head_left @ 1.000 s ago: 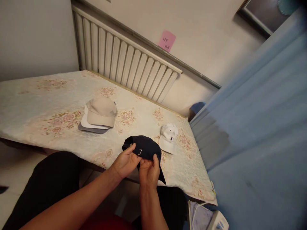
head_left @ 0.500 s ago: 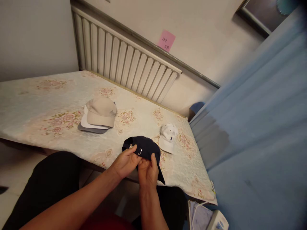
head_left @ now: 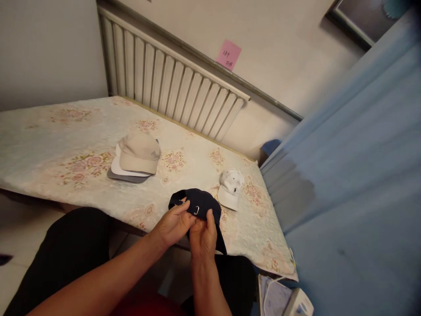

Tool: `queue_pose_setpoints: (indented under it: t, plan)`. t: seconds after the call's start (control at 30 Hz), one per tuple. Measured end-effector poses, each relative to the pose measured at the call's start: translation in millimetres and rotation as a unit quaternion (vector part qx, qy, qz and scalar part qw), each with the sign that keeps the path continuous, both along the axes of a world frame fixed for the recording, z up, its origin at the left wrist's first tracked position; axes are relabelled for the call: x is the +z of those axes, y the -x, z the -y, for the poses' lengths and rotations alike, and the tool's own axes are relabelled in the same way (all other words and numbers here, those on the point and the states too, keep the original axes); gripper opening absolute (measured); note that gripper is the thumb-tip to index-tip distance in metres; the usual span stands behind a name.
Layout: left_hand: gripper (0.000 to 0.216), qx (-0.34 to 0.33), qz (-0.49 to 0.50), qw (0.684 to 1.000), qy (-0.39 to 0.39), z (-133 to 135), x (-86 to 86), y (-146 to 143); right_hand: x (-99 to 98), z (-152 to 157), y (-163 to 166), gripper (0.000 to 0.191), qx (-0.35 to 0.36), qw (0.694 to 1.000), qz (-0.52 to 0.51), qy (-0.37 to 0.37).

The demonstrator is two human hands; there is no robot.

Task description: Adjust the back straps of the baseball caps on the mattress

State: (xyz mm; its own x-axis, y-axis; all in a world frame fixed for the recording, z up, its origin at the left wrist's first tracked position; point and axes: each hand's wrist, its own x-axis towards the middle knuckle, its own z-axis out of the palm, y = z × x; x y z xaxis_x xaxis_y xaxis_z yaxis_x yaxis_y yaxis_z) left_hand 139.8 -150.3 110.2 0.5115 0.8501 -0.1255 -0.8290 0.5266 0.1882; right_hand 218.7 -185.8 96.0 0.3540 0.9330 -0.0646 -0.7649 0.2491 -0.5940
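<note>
A dark navy baseball cap [head_left: 205, 202] is held between my two hands, just over the near edge of the bed. It is tilted, its brim pointing down and to the right, and a small white mark shows on its side. My left hand [head_left: 174, 223] pinches the cap near its back strap, thumb on top. My right hand [head_left: 203, 232] grips the lower side, thumb against the fabric and fingers partly hidden. A white cap [head_left: 230, 188] with a small dark emblem lies just beyond, to the right. Stacked at the left are a beige cap [head_left: 140, 151], a white one and a grey one.
A floral cover [head_left: 184, 136] spreads over the bed-like surface under the caps. Behind it stand a white radiator [head_left: 171, 79] and a wall with a pink note [head_left: 229, 55]. A blue curtain [head_left: 345, 153] hangs at the right. A white box [head_left: 299, 303] sits at the lower right.
The navy cap has shifted slightly in my hands, its white mark now a little farther right. Both hands keep hold of it; the other caps have not moved.
</note>
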Motion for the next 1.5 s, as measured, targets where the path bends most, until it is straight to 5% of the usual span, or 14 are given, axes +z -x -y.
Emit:
queue_pose_setpoints:
  t: [1.0,1.17,1.5]
  plan:
    - [0.033,0.028,-0.022,0.999,0.016,-7.6,-1.5,3.6,-14.2,5.4,-6.5,0.040,-0.001,0.997,-0.009,0.073]
    - [0.031,0.031,-0.028,0.999,0.033,-10.9,-2.4,8.0,-28.7,16.3,-14.0,0.047,0.052,0.993,0.056,0.088]
    - [0.031,0.029,-0.010,0.999,0.037,-15.6,1.2,14.3,-86.1,69.5,-45.4,0.045,0.108,0.945,0.185,0.246]
